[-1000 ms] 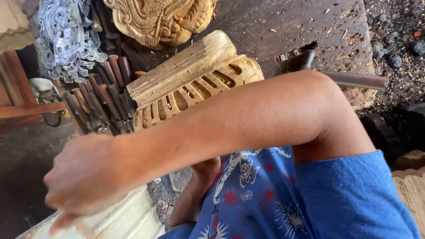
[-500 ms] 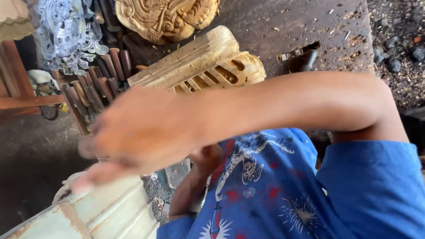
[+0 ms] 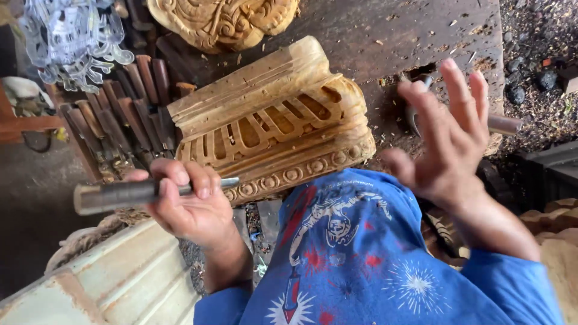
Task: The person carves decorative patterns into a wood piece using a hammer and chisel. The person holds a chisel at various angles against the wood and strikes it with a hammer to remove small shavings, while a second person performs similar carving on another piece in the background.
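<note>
Work surface: a dark, worn bench top point(image 3: 385, 36) strewn with wood chips. The landmark is the pale carved openwork panel point(image 3: 271, 126) lying on it. Beyond the panel sits a second scroll carving point(image 3: 223, 21), cut off by the frame edge. Beside the panel lies a row of wooden-handled chisels point(image 3: 120, 120), and past those a clear cut-out template point(image 3: 72, 36). On the panel's other side is gravel ground point(image 3: 536, 60).

The left hand point(image 3: 186, 207) is closed around a metal chisel point(image 3: 138, 192), held level just in front of the panel; the tip is hidden. The right hand point(image 3: 448, 138) is spread wide, empty, motion-blurred. A blue printed shirt point(image 3: 361, 259) hides the bench's near edge.
</note>
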